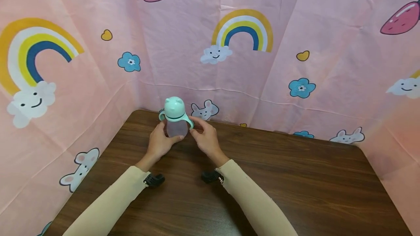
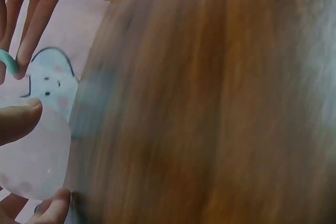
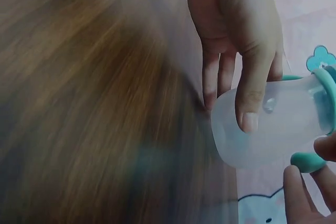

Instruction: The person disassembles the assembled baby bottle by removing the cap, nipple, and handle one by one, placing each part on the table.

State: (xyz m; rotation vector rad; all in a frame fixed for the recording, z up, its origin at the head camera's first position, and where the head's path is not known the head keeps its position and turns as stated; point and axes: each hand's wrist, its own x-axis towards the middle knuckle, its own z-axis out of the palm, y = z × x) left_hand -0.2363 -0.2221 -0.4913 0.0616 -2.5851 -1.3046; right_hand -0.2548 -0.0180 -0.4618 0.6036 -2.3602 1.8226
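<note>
A baby bottle [image 1: 177,128] with a frosted clear body, a mint-green lid [image 1: 174,107] with small ears and two side handles is held upright near the table's back left. My left hand [image 1: 159,142] grips its body; in the right wrist view the left thumb [image 3: 248,106] lies across the front, with fingers behind and at the base. With thumb and fingers my right hand [image 1: 206,138] pinches the right-hand handle [image 1: 189,121]. In the left wrist view the bottle body [image 2: 42,156] shows only partly, with the lid out of frame.
Under both arms lies a dark wood-grain table [image 1: 295,185]. A pink cloth [image 1: 183,46] printed with rainbows, flowers and rabbits hangs along the back and sides, close behind the bottle. Black straps [image 1: 154,180] are on both wrists.
</note>
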